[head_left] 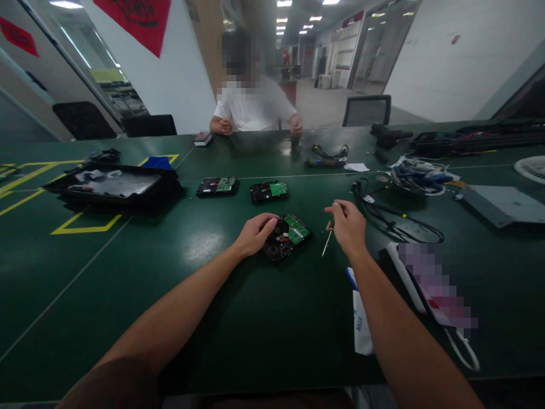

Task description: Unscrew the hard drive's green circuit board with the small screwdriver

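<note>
A black hard drive (286, 237) with a green circuit board lies on the dark green table (170, 272) in front of me. My left hand (254, 233) rests on its left edge, fingers curled over the casing. My right hand (348, 226) hovers just right of the drive, closed round a small screwdriver (327, 241) whose thin shaft points down and left toward the table. Two more hard drives (217, 186) (268, 191) lie side by side farther back, apart from both hands.
A black tray stack (114, 187) sits at the left inside yellow floor-tape marks. Black cables (395, 218), a coil of blue-white wire (419, 176) and a grey flat box (504, 204) lie at the right. A white pouch (361, 324) lies under my right forearm. A person in a white shirt (254, 105) sits across the table.
</note>
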### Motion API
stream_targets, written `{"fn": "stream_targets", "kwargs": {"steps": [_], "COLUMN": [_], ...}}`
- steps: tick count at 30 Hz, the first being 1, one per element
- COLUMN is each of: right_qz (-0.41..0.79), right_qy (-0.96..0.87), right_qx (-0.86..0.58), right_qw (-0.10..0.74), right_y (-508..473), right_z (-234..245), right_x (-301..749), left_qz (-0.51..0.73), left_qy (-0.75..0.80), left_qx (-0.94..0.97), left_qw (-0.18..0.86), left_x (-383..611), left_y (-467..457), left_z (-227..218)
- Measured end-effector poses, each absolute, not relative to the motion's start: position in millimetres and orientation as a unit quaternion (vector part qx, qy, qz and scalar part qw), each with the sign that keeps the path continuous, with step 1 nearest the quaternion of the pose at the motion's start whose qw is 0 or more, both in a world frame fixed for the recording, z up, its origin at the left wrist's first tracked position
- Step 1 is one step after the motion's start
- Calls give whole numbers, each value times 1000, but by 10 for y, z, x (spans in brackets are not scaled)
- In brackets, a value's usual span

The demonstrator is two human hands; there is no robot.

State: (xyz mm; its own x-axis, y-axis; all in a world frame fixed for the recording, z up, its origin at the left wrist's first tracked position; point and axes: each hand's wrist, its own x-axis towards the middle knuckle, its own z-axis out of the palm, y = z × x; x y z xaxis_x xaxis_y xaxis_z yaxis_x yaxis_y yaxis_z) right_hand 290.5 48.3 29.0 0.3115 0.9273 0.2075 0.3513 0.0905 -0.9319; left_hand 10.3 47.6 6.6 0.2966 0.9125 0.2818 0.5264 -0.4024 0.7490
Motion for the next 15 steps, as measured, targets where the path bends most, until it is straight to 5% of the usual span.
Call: {"fn": "stream_targets", "kwargs": {"steps": [15], "right_qz": [248], "right_qy": [-518], "right_qx": [-629], "right_qw": [523], "right_y": [431], "right_z": [172], "right_x": [2703], "left_qz": [343], "left_qy": [476], "left_qx": [756], "left_qw": [289], "left_x": [102], "left_y": [491], "left_z": [123]}}
